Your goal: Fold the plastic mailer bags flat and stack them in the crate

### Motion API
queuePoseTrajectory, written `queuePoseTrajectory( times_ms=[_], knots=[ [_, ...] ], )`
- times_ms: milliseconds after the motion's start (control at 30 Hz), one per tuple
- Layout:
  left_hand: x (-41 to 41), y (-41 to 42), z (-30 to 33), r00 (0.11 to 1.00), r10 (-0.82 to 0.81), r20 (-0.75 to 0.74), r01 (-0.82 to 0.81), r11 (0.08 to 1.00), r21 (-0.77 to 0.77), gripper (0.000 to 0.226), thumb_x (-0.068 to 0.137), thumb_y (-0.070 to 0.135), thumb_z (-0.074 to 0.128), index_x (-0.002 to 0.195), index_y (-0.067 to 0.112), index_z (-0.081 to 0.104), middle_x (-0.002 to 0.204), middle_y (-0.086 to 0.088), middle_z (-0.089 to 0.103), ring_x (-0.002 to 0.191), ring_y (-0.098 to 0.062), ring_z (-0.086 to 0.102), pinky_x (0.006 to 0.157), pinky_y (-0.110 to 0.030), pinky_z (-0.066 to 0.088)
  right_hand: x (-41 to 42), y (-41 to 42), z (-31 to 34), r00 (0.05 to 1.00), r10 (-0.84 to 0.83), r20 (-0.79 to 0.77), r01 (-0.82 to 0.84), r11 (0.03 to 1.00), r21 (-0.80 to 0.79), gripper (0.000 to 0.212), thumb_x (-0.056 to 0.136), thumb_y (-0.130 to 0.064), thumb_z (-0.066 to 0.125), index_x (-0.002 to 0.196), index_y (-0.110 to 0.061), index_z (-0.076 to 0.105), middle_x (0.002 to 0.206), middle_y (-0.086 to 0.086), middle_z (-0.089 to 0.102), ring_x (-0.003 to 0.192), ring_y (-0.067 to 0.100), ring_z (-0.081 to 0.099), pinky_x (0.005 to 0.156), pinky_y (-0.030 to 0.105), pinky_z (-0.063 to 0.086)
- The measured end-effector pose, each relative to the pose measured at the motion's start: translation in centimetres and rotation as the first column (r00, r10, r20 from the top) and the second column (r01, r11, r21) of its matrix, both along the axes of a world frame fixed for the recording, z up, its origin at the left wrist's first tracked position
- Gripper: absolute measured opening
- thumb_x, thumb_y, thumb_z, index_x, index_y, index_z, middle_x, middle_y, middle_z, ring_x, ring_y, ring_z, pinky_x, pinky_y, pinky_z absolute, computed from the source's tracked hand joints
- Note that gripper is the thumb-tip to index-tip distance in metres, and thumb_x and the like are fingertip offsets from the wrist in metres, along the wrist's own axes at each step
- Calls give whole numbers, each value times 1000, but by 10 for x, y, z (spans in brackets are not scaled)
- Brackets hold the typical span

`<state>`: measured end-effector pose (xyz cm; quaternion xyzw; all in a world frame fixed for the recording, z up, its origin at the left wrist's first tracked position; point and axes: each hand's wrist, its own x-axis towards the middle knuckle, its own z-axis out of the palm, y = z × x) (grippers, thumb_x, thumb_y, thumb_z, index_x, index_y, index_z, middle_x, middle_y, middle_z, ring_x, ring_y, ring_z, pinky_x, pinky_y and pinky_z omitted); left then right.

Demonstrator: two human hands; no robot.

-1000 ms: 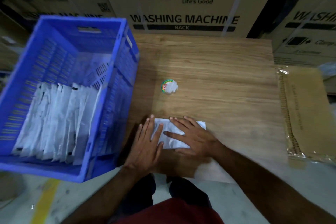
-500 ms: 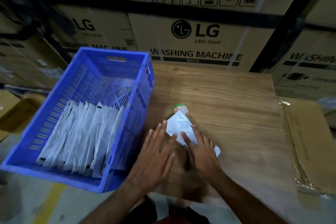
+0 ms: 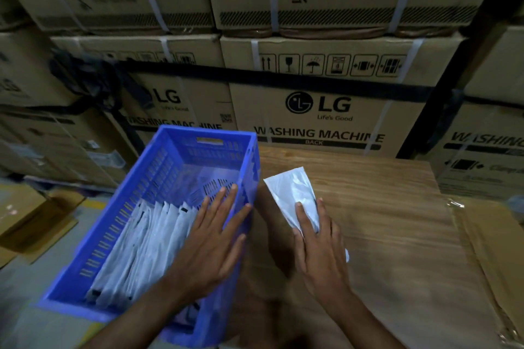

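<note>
A folded white mailer bag (image 3: 293, 195) is lifted off the wooden table (image 3: 382, 221), with my right hand (image 3: 317, 246) shut on its near end. Its far end points up and away, just right of the crate. My left hand (image 3: 212, 238) hovers open, fingers spread, over the right side of the blue crate (image 3: 158, 178). Several folded white mailer bags (image 3: 141, 244) stand on edge in a row inside the crate's near half. The crate's far half shows bare blue floor.
Stacked washing machine cartons (image 3: 312, 110) wall off the back of the table. A flat cardboard piece in clear wrap (image 3: 496, 249) lies at the table's right edge. More flattened cardboard (image 3: 34, 224) sits on the floor at left.
My right hand has lifted the folded bag off the table and carried it toward the crate. My left hand has left the bag and moved over the crate. The view has tilted up.
</note>
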<state>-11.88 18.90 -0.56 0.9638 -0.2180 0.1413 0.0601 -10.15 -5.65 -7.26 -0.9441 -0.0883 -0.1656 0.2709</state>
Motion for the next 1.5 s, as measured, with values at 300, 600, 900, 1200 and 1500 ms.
queuePoseTrajectory(
  times_ms=[300, 600, 900, 1200, 1500],
  knots=[
    [33, 123, -45, 975, -212, -73, 218, 972, 89, 52, 108, 33, 37, 156, 14, 44, 170, -13, 22, 158, -35, 17, 123, -55, 19, -16, 112, 20, 987, -156, -25, 157, 988, 10, 55, 104, -41, 37, 154, -25, 49, 164, 19, 35, 133, 41, 45, 107, 56, 46],
    [61, 169, -75, 813, -543, -210, 568, 819, 84, 52, 108, 34, 31, 156, 17, 39, 169, -9, 26, 158, -31, 16, 129, -49, 11, -36, 197, 28, 925, -374, -62, 370, 926, -76, 55, 106, -44, 33, 154, -22, 50, 163, 23, 34, 139, 47, 44, 110, 54, 41],
    [93, 144, -95, 673, -646, -361, 740, 580, 342, 62, 88, 44, 43, 140, 18, 64, 139, -13, 62, 147, -40, 40, 126, -57, 11, -66, 227, 35, 845, -532, -62, 522, 844, -125, 52, 106, -42, 37, 153, -23, 52, 159, 22, 41, 118, 45, 53, 100, 53, 48],
    [95, 180, -116, 653, -725, -220, 756, 603, 255, 48, 95, 32, 51, 137, 11, 65, 145, -20, 58, 142, -47, 46, 121, -62, 25, -58, 277, 49, 852, -516, -82, 515, 856, -35, 51, 109, -41, 35, 156, -25, 46, 161, 16, 39, 128, 37, 51, 104, 48, 45],
    [93, 188, -109, 630, -755, -182, 775, 625, 93, 46, 86, 33, 58, 122, 9, 74, 136, -18, 65, 142, -43, 48, 116, -63, 35, -42, 315, 13, 825, -494, -274, 500, 865, -52, 53, 108, -43, 29, 156, -26, 46, 161, 20, 39, 131, 41, 51, 108, 49, 45]
  ],
)
